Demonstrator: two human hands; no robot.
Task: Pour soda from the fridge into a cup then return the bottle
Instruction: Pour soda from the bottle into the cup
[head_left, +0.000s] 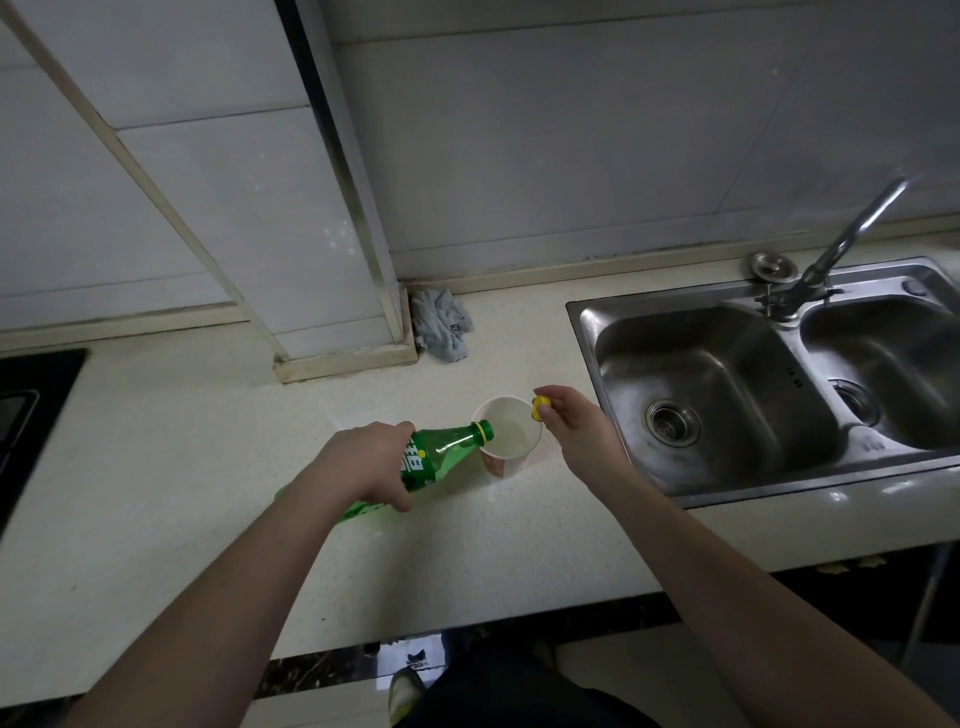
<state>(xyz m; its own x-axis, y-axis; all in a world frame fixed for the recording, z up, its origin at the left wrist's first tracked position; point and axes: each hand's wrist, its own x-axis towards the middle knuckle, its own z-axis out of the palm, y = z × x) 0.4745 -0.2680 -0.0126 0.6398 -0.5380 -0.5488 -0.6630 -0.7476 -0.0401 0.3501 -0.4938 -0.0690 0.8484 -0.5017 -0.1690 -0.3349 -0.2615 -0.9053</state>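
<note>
Bottle (441, 457) was green, yellow neck ring; cap (541, 407) yellow; cup (506, 441) white inside; worktop (182, 467) cream, speckled; rag (441, 325) grey.

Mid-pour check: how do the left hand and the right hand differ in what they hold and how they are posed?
The left hand grips the green soda bottle round its body, tilting it so the neck sits over the paper cup; the right hand only pinches the small yellow cap in its fingertips. The left hand lies left of the cup, the right hand beside the cup's right rim, nearer the sink. Both hover above the countertop.
</note>
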